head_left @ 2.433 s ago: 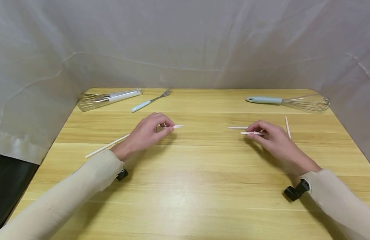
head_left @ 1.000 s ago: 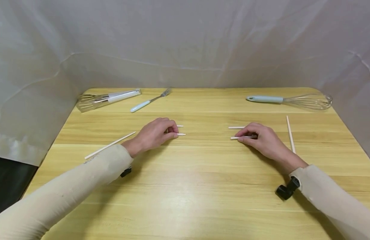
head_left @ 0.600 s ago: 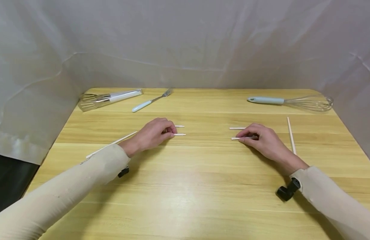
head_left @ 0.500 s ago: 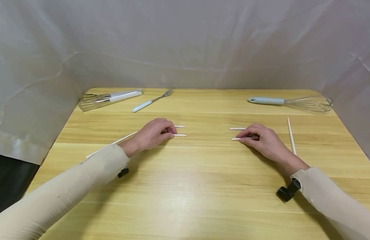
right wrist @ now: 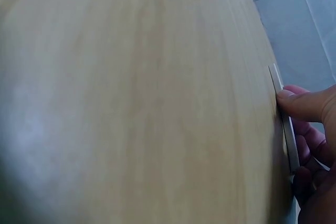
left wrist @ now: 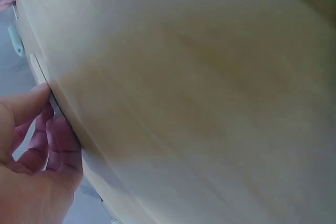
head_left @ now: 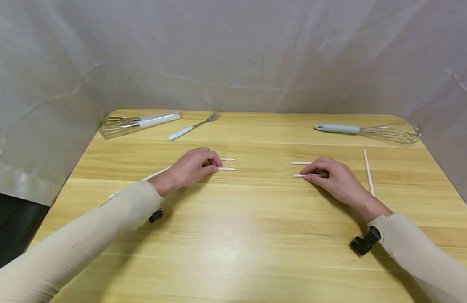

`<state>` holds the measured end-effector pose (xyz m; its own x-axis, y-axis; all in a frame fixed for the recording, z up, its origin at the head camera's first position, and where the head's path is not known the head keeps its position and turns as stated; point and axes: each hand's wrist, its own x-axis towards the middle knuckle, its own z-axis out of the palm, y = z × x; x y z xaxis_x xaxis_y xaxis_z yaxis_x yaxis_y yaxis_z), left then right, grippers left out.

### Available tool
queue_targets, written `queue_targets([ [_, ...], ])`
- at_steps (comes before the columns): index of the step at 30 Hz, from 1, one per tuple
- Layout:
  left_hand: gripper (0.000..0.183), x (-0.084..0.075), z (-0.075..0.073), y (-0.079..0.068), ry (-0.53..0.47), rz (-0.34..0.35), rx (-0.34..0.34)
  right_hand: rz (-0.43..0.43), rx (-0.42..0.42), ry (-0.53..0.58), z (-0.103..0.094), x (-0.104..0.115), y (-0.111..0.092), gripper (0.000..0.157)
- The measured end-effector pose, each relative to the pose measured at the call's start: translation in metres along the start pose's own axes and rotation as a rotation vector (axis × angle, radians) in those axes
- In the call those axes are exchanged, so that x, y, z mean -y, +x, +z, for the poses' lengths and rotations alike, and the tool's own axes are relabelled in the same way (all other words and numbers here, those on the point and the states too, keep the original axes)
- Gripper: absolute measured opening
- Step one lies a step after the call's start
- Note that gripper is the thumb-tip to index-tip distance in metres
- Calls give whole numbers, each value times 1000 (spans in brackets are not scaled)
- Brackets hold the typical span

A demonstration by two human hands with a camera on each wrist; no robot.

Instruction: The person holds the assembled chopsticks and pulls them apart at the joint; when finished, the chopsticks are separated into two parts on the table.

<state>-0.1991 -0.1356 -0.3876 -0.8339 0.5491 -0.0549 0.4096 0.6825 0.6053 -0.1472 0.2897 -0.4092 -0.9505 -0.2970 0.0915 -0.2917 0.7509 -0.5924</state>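
In the head view my left hand [head_left: 193, 168] pinches a thin white chopstick [head_left: 227, 169] whose narrowed tip points right. A second chopstick [head_left: 227, 159] lies parallel just beyond it, mostly hidden by the hand. On the other side my right hand [head_left: 333, 176] pinches another chopstick [head_left: 298, 176] between thumb and fingertips. Beyond that lies one more chopstick [head_left: 301, 163], its right part behind the fingers. The left wrist view has the left thumb and fingers on a held chopstick [left wrist: 38, 67], low at the tabletop. The right wrist view likewise has a held chopstick [right wrist: 289, 140] along the wood.
One loose chopstick [head_left: 155, 174] slants behind the left forearm, another [head_left: 368, 172] beyond the right wrist. Along the back of the wooden table [head_left: 233, 235] lie slotted tongs [head_left: 142, 123], a fork [head_left: 192, 128] and a whisk [head_left: 339, 128]. Grey cloth [head_left: 237, 50] encloses the sides and back.
Since the earliest frame, both held chopsticks have come nearer me, parting from the far ones; the right one also shifted left. Over the last half second the hands stay nearly still.
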Motion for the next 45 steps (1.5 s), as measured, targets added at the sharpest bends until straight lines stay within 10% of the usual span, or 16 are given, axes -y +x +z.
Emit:
queue_targets([
  [17, 14, 13, -29, -25, -43, -50, -57, -23, -26, 10, 2, 3, 1, 12],
  [45, 12, 98, -80, -145, 88, -224, -163, -19, -17, -10, 1, 6, 5, 12],
])
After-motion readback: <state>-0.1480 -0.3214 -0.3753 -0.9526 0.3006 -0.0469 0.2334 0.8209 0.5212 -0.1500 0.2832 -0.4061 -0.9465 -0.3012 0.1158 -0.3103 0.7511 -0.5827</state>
